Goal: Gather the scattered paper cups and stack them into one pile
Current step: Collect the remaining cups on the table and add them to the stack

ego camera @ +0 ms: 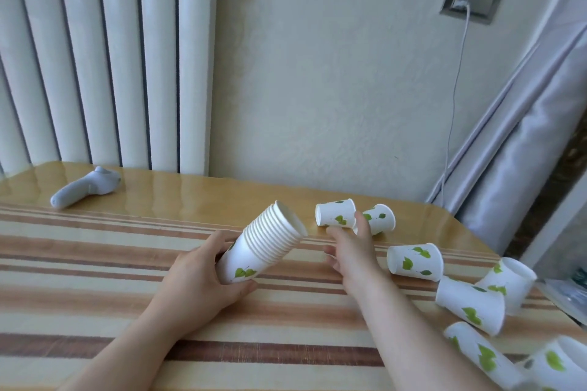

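My left hand (203, 276) grips a nested stack of white paper cups with green leaf prints (263, 244), tilted with its open mouth up and to the right. My right hand (352, 251) stretches forward with fingers spread and holds nothing. Its fingertips are close to a cup lying on its side (336, 213), and another cup (379, 219) lies partly behind the hand. Further loose cups lie on their sides to the right: one (414, 262), two touching (470, 306) (508, 284), and two at the bottom right edge (479, 355) (556, 365).
The cups lie on a wooden table (197, 194) covered by a striped cloth (95, 251). A grey handheld device (84, 189) lies at the back left. A radiator and a wall stand behind the table. A white cable (454, 98) hangs from a wall socket.
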Available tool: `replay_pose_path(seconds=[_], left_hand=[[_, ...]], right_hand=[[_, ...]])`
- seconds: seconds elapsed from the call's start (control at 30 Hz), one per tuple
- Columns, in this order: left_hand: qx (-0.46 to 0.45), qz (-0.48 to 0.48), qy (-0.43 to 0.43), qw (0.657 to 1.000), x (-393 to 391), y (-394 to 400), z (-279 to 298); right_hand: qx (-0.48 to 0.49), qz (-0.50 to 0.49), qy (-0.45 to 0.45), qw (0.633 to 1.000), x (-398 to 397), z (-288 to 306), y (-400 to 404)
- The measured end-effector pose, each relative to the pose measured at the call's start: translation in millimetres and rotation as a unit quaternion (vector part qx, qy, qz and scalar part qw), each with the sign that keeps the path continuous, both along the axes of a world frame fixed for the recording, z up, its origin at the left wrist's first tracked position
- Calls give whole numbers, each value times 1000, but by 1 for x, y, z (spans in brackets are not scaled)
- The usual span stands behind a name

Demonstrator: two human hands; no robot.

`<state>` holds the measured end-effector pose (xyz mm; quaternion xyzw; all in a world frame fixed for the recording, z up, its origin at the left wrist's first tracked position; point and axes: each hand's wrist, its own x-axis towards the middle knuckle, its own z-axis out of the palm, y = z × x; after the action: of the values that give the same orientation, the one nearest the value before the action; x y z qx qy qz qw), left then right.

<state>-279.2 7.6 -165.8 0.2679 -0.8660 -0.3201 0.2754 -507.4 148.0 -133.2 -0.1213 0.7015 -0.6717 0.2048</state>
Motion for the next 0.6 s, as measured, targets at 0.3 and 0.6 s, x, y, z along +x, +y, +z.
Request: replay_pose_path(seconds=[0.3,0.6], left_hand=[[4,-6,19,1000,0,-3,-4],[-1,-5,21,1000,-2,-5,-5]], right_hand=[[77,-15,-32,996,-62,2,-40],[9,8,16,1000,-36,-13,-20]])
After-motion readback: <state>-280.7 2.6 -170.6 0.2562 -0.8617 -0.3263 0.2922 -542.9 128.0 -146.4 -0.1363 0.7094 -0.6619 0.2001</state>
